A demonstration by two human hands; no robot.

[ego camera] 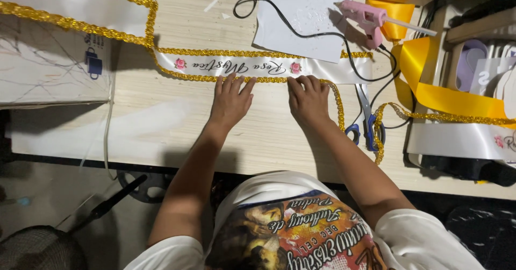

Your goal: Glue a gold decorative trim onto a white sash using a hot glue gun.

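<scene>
Pale wood-grain table (161, 114), satin sash (258, 65), braided gold trim (336, 100) under flat fingers (306, 84).

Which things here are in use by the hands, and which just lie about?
In use: left hand, right hand, white sash, gold braid trim.
Lying about: pink glue gun, blue-handled scissors, yellow ribbon, white paper sheet.

1. A pink glue gun (364, 17) lies far right on a white sheet (301, 20), its black cord (317, 33) looping across
2. Blue-handled scissors (367, 120) rest right of centre
3. Yellow ribbon (435, 82) curls at the right
4. A cardboard box (48, 65) sits left
</scene>
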